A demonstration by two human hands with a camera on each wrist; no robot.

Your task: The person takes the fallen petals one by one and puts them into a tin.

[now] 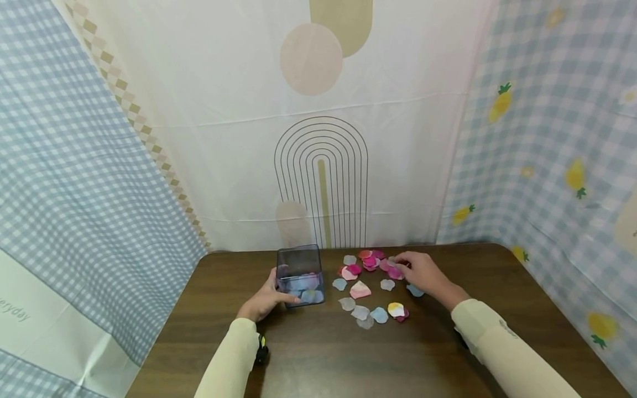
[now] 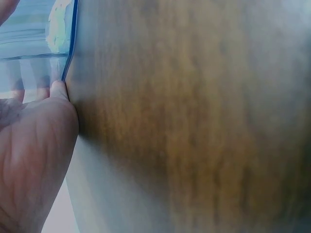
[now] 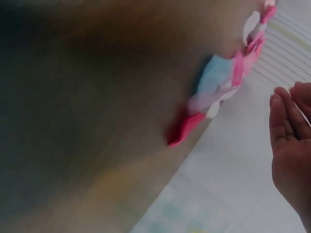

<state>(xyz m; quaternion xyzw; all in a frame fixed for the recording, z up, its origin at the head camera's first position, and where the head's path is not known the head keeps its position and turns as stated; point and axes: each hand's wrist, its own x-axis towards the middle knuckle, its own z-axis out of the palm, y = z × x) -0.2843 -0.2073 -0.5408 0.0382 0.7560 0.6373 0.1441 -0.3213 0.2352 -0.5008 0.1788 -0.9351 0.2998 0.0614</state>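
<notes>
My left hand (image 1: 266, 298) grips a clear bluish plastic bin (image 1: 298, 264) at its left side, thumb across the front and fingers around the side. Pink, blue and yellowish petals (image 1: 312, 297) show through the bin's front wall. In the left wrist view, fingertips (image 2: 59, 88) show at the bin's lower edge. Over on the right, my right hand (image 1: 423, 272) is at the pink petals (image 1: 395, 272), fingers reaching left. The right wrist view has this hand (image 3: 294, 136) with fingers extended close together, nothing visible between them.
Loose petals in magenta (image 1: 370, 261), pale blue (image 1: 380, 315), white and peach (image 1: 360, 289) lie scattered right of the bin. A blue petal (image 1: 414, 291) lies under the right wrist. The brown wooden table (image 1: 318, 359) ends at a patterned cloth backdrop (image 1: 239, 182).
</notes>
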